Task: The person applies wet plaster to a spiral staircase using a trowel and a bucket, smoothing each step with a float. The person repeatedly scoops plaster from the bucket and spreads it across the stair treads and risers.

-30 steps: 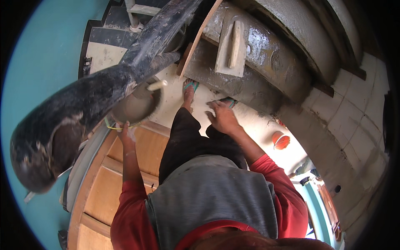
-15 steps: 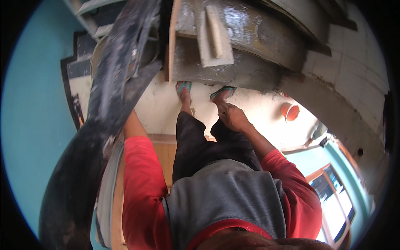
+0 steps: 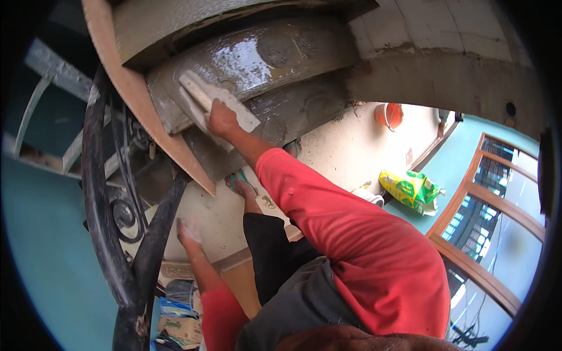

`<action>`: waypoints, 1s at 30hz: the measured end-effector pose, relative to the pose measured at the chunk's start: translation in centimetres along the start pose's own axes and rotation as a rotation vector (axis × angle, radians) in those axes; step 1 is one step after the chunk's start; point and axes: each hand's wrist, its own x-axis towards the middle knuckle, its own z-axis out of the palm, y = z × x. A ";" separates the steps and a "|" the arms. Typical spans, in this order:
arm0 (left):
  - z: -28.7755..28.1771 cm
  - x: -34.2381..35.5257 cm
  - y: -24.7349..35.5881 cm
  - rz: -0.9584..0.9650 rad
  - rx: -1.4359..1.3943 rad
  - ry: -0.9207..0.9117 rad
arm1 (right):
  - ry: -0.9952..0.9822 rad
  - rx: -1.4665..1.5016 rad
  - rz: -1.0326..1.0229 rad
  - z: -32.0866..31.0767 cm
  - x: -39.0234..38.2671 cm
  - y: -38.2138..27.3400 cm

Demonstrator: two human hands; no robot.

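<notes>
My right hand (image 3: 223,120) is closed on the wooden handle of a flat plastering float (image 3: 243,114), which rests on a wet grey cement step (image 3: 298,52). A wooden board (image 3: 126,88) runs along the left ends of the steps. Low on the left, my left hand (image 3: 189,234) hangs beside the black metal railing (image 3: 96,193); its fingers are smeared by motion, so I cannot tell whether they hold anything. Both my sandalled feet show below the steps, partly hidden by my right arm.
A red bucket (image 3: 389,117) stands on the pale floor (image 3: 328,152). A yellow-green bag (image 3: 410,190) lies by a turquoise wall (image 3: 462,134) with wood-framed windows (image 3: 486,210). Rough masonry (image 3: 439,76) flanks the steps on the right, and clutter (image 3: 178,319) lies lower left.
My right hand has moved up and left from near my leg and taken hold of the float, which is now tilted. My left hand, earlier at the bucket with the trowel handle, is away from it.
</notes>
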 end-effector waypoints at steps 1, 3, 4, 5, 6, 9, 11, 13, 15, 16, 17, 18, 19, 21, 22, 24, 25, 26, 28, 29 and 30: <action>-0.2 -1.5 -0.4 -0.052 0.131 0.010 | -0.004 -0.003 -0.041 -0.2 -0.2 0.1; 3.0 -5.1 0.1 -0.094 0.466 -0.151 | -0.088 0.042 -0.060 -1.5 -1.1 0.4; 5.1 -6.6 1.1 -0.116 0.630 -0.235 | -0.126 0.060 -0.070 -2.7 -1.7 0.5; 7.3 -7.4 2.4 -0.047 0.693 -0.257 | -0.162 0.073 -0.042 -4.6 -2.7 0.3; 9.8 -8.1 3.6 0.017 0.757 -0.282 | -0.159 0.090 -0.028 -6.4 -4.1 0.6; 17.7 -8.6 9.3 0.822 0.938 -0.455 | -0.076 0.148 0.001 -10.3 -7.0 3.6; 25.2 -12.6 16.0 1.076 1.014 -0.311 | 0.081 0.178 0.077 -12.1 -7.7 8.9; 29.5 -14.7 22.7 1.566 1.204 -0.183 | 0.272 0.093 0.185 -15.2 -7.0 14.2; 32.1 -16.6 27.8 1.749 1.177 -0.065 | 0.406 0.040 0.327 -19.5 -5.6 17.9; 32.4 -16.7 30.3 1.864 1.258 0.060 | 0.429 0.054 0.405 -22.6 -4.8 18.5; 32.3 -17.1 32.2 1.841 1.292 0.180 | 0.450 0.043 0.360 -24.9 -3.7 19.4; 32.1 -17.1 33.3 1.737 1.374 0.342 | 0.483 0.027 0.327 -26.5 -2.9 20.6; 31.6 -16.9 34.0 1.622 1.444 0.505 | 0.498 -0.016 0.322 -27.5 -1.4 22.0; 29.3 -15.8 35.0 1.587 1.782 0.921 | 0.518 -0.095 0.312 -28.8 1.5 24.9; 28.3 -15.3 35.6 1.540 1.940 1.144 | 0.500 -0.106 0.321 -29.2 2.9 25.7; 27.1 -15.2 36.5 1.293 2.042 1.213 | 0.463 -0.126 0.335 -29.6 5.7 26.7; 26.3 -15.2 37.0 1.160 2.083 1.250 | 0.450 -0.108 0.328 -29.9 7.0 26.9; 26.0 -15.0 38.0 0.976 2.037 1.102 | 0.436 -0.089 0.329 -30.1 8.0 27.3; 25.5 -14.2 40.2 0.624 1.907 0.806 | 0.420 -0.095 0.355 -30.3 9.4 27.9; 24.5 -13.5 40.5 0.644 1.891 0.641 | 0.409 -0.117 0.385 -29.9 9.5 28.0; 24.0 -13.0 40.8 0.559 1.866 0.533 | 0.399 -0.140 0.410 -29.7 9.4 28.2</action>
